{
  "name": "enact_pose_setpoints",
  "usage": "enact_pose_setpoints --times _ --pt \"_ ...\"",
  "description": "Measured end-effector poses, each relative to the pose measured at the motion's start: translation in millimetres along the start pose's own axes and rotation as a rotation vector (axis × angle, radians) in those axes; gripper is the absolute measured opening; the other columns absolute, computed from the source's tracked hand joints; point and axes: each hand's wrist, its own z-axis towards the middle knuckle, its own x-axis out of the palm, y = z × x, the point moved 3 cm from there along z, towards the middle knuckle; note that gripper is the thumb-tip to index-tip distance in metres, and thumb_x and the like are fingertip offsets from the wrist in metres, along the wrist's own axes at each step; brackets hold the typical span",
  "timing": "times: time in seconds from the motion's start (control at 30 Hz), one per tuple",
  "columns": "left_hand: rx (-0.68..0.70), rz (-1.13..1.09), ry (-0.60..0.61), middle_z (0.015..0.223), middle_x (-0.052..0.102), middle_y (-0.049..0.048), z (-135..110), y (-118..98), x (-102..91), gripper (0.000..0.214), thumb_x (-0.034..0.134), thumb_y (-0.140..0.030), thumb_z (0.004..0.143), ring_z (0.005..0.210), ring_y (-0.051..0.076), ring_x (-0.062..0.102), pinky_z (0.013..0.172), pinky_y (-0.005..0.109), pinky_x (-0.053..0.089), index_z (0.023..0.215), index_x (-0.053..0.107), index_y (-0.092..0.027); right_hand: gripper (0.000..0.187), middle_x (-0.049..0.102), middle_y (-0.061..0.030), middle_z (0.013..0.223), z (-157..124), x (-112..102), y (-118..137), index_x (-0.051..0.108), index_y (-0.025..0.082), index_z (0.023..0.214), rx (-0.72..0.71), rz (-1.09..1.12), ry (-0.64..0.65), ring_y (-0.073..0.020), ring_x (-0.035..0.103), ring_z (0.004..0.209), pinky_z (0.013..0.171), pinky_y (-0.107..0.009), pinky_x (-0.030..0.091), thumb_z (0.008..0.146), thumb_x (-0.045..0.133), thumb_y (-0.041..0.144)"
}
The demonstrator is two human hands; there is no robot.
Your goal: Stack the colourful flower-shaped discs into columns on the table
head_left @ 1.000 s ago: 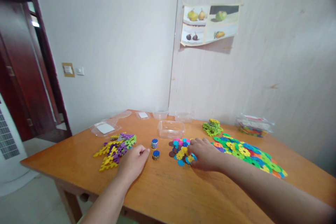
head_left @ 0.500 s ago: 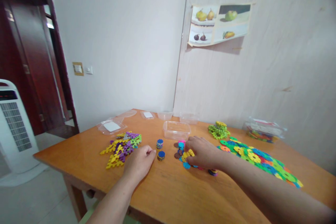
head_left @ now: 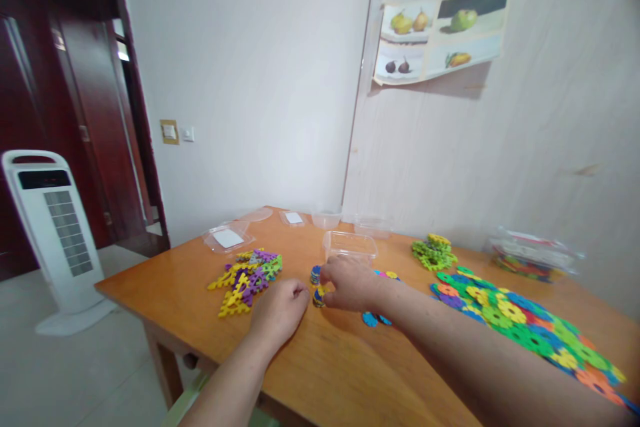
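Two short stacks of notched discs (head_left: 315, 274) stand on the wooden table (head_left: 330, 373), one behind the other, between your hands. Your right hand (head_left: 353, 283) reaches in from the right with thumb and fingers bent, tips at the stacks; something yellow shows by them at the front stack, though I cannot tell whether you pinch a disc. Your left hand (head_left: 280, 310), curled into a loose fist, rests just beside the front stack. Loose blue discs (head_left: 370, 319) peep out below your right wrist. Behind that hand stands a clear plastic tub (head_left: 361, 248). Interlocking yellow and purple pieces (head_left: 245, 283) lie left of your fist; larger flower-shaped discs (head_left: 513, 312) spread out on the right.
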Motion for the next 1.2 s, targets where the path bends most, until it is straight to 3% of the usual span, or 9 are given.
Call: enact_pose_setpoints --times 0.23,0.43,0.53,0.63,0.73,0.8,0.93,1.2 --pt "-0.011 -0.006 0.002 0.087 0.076 0.0043 -1 -3 -3.2 0.026 0.053 -0.035 0.088 0.076 0.018 0.063 0.06 0.026 0.027 0.084 0.075 -0.023 0.045 0.072 -0.0128 0.111 4 -2 1 0.074 0.023 0.113 0.005 -0.019 0.007 -0.0323 0.064 0.105 0.081 -0.037 0.047 0.078 0.066 0.049" --pt "-0.009 -0.013 -0.002 0.085 0.075 0.0022 -1 -2 -2.0 0.025 0.052 -0.034 0.088 0.077 0.017 0.062 0.061 0.025 0.027 0.081 0.073 -0.024 0.035 0.073 -0.008 0.113 -11 -9 -29 0.074 0.023 0.107 0.121 0.027 0.047 -0.0251 0.067 0.097 0.07 -0.029 0.046 0.075 0.068 0.033" --pt "-0.02 -0.021 0.002 0.085 0.075 0.0029 -1 -2 -2.6 0.025 0.052 -0.034 0.088 0.077 0.017 0.062 0.061 0.025 0.027 0.08 0.073 -0.023 0.037 0.074 -0.0082 0.109 -20 -8 -45 0.075 0.023 0.105 0.148 0.01 0.093 -0.0261 0.069 0.093 0.064 -0.029 0.044 0.073 0.073 0.042" --pt "-0.033 -0.025 0.011 0.084 0.075 0.0027 -2 -3 -3.4 0.024 0.053 -0.033 0.088 0.077 0.017 0.062 0.06 0.025 0.026 0.08 0.073 -0.023 0.032 0.074 -0.0096 0.103 -30 -4 -53 0.076 0.024 0.098 0.106 -0.038 0.144 -0.0277 0.069 0.093 0.065 -0.029 0.044 0.079 0.066 0.048" --pt "-0.029 -0.02 0.01 0.084 0.075 0.0018 -2 -3 -3.4 0.025 0.052 -0.033 0.088 0.077 0.017 0.063 0.06 0.025 0.025 0.08 0.073 -0.024 0.023 0.073 -0.0084 0.101 -38 0 -55 0.075 0.026 0.097 0.055 -0.062 0.169 -0.0264 0.069 0.091 0.064 -0.028 0.043 0.077 0.065 0.032" --pt "-0.023 -0.016 0.0 0.084 0.075 0.0014 -2 -3 -2.9 0.025 0.051 -0.033 0.088 0.078 0.017 0.063 0.06 0.025 0.025 0.081 0.073 -0.024 0.032 0.072 -0.0079 0.104 -42 3 -55 0.073 0.026 0.102 0.038 -0.054 0.167 -0.0267 0.069 0.092 0.063 -0.028 0.043 0.071 0.067 0.026" --pt "-0.029 -0.026 0.001 0.086 0.075 0.0021 -1 -2 -1.2 0.024 0.052 -0.032 0.087 0.078 0.017 0.063 0.061 0.025 0.026 0.081 0.074 -0.023 0.038 0.071 -0.0086 0.109 -46 8 -54 0.071 0.026 0.105 0.021 -0.039 0.178 -0.0284 0.069 0.094 0.065 -0.03 0.045 0.068 0.069 0.027" --pt "-0.029 -0.008 -0.005 0.083 0.074 0.0007 -2 -3 -1.6 0.022 0.053 -0.031 0.086 0.075 0.016 0.062 0.06 0.025 0.027 0.081 0.074 -0.025 0.027 0.071 -0.0079 0.117 -43 12 -55 0.074 0.026 0.098 0.0 -0.018 0.151 -0.0279 0.068 0.099 0.072 -0.031 0.046 0.072 0.069 0.029"
